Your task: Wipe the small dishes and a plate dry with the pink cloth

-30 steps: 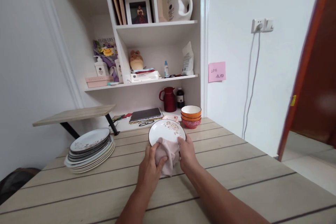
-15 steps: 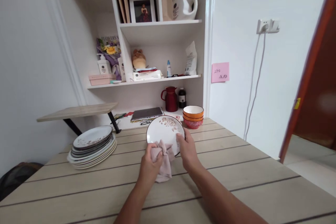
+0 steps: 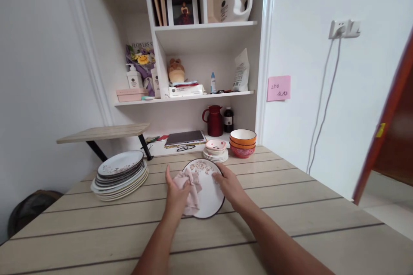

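Observation:
A white plate [image 3: 209, 195] with a dark rim and a brown flower pattern is tilted above the table in front of me. My right hand [image 3: 229, 184] grips its right edge, with the thumb on the upper face and the other fingers mostly hidden behind. A pale pink cloth [image 3: 192, 193] lies bunched against the plate's left side. My left hand [image 3: 177, 195] holds this cloth at the plate's left edge, its thumb pressed on the cloth and one finger pointing up.
Stacked plates [image 3: 121, 176] stand on the left of the table [image 3: 290, 232], by a small raised shelf [image 3: 103, 132]. Small dishes [image 3: 215, 154] and stacked bowls [image 3: 242, 144] sit at the back. Behind them are a red jug [image 3: 215, 121] and a laptop-like dark slab [image 3: 185, 137].
The plate has come down and nearer to me, uncovering the small dishes behind it. My left hand has moved with the cloth up along the plate's left side. The view has shifted slightly.

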Demonstrator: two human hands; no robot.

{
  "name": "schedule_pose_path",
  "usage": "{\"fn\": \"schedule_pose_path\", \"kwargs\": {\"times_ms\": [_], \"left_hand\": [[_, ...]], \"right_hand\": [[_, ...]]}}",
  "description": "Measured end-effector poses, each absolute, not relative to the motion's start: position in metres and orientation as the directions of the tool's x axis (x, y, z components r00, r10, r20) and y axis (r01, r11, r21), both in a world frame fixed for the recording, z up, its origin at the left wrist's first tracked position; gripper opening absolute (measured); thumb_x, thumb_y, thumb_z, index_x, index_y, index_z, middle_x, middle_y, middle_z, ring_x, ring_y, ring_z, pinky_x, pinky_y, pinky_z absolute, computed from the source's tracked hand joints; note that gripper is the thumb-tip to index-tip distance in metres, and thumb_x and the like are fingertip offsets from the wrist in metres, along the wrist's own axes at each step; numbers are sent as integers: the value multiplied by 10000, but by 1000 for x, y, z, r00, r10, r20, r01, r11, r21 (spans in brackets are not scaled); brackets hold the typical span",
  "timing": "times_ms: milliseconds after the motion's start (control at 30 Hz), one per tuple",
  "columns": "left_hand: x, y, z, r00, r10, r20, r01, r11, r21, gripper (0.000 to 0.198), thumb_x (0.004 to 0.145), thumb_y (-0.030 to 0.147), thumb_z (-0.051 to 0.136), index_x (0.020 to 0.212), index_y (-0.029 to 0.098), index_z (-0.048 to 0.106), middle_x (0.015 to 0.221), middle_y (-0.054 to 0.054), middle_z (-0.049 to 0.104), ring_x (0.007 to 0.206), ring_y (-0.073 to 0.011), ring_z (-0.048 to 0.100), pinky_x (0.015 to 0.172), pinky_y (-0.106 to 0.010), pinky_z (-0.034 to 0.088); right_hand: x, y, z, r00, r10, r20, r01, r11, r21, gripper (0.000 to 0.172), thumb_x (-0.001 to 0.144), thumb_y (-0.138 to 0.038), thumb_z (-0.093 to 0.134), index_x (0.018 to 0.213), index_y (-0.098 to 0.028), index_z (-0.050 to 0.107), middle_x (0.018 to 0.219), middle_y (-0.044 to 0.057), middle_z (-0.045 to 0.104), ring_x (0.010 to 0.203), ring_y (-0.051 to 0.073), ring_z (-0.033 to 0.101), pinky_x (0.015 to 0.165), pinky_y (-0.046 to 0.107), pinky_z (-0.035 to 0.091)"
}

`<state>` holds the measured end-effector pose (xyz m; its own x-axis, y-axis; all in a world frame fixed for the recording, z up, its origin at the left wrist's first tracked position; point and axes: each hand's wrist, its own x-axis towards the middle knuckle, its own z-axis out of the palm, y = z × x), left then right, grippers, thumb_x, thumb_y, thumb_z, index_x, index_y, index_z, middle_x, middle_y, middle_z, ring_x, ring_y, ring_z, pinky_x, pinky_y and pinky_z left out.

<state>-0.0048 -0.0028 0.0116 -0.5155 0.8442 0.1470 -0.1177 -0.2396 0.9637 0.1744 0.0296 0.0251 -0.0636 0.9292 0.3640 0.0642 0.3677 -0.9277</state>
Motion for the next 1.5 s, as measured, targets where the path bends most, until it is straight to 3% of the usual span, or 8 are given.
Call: {"fn": "schedule_pose_path", "kwargs": {"times_ms": [200,333,433,600,767,933,1267,1500], "left_hand": [[-11,-10,15,-282,958,50,-178,-104,978,920,562,297,890,1372,295,455,1289,-99,624,1057,-222,644,909,-307,484],[-17,-20,20,-122,992,-21,-237,-9,972,628,554,312,891,1116,159,655,1062,-142,732,895,-253,699,822,-351,533],[-21,-26,22,-40,999,-34,-314,20,949,558,530,304,899,1014,116,694,949,-158,755,776,-264,713,758,-386,557],[-11,-20,14,-143,990,-3,-438,-60,897,552,528,310,900,1001,124,686,894,-116,764,734,-235,718,717,-336,567],[2,-6,4,-305,952,-1,-525,-167,834,594,641,373,837,1163,201,612,1052,-89,746,860,-228,725,730,-309,574],[0,-3,2,-378,926,6,-551,-230,802,556,722,394,777,1221,244,582,1138,-79,720,982,-223,703,766,-305,575],[7,-7,-2,-357,933,38,-456,-209,865,617,606,300,874,1160,214,619,1097,-101,728,962,-236,708,795,-299,567],[8,-4,-2,-366,929,54,-377,-201,904,603,633,346,855,1166,232,596,1108,-88,721,933,-215,711,804,-307,560]], "right_hand": [[175,25,31,-136,914,383,102,398,-912,415,752,-245,528,1137,-234,683,1083,32,719,951,259,613,858,378,448],[181,19,43,-203,920,334,101,359,-928,396,766,-272,527,1125,-207,682,1035,49,725,853,246,631,728,349,478],[180,14,47,-216,926,309,16,320,-947,397,762,-294,566,1136,-218,675,1059,61,720,880,265,642,730,365,493],[172,2,52,-258,941,220,-340,125,-932,616,739,-325,676,1334,-320,517,1249,40,654,1071,290,622,893,424,484],[150,-8,45,-298,925,236,-556,32,-831,736,736,-246,689,1414,-296,405,1301,46,630,1160,272,587,943,393,466],[121,-6,24,-249,942,224,-531,60,-845,741,733,-287,708,1403,-269,393,1244,68,657,1064,263,624,859,382,504],[129,10,15,62,997,48,-452,71,-889,493,748,-357,625,1211,-232,513,1127,87,697,980,265,659,823,405,535],[136,20,17,132,955,264,-272,291,-917,456,715,-326,574,1143,-172,591,1133,103,698,1028,277,631,896,386,490]]}}
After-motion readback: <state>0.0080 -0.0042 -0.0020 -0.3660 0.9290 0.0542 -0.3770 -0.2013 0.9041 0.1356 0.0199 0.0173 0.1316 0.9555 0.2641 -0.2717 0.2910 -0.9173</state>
